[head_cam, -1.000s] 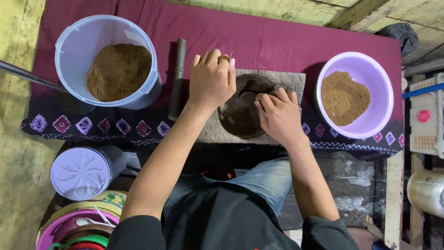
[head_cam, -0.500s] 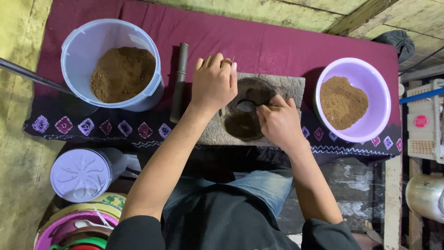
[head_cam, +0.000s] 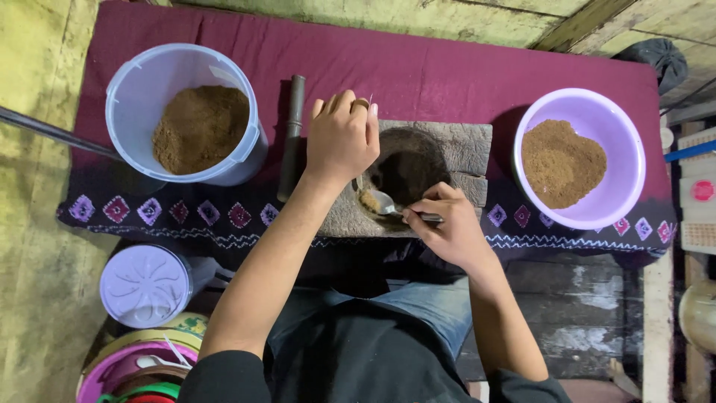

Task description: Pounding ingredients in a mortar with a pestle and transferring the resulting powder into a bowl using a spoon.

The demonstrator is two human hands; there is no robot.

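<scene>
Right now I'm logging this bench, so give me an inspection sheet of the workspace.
Surface: maroon cloth, patterned edge.
Job's things: stone mortar; spoon with brown powder at its rim.
Clutter: tub and bowl of brown powder; dark rod; lidded jar; stacked bowls below.
Grippers: left hand on mortar; right hand grips spoon.
Cables: nothing seen.
Surroundings: worn plank floor.
</scene>
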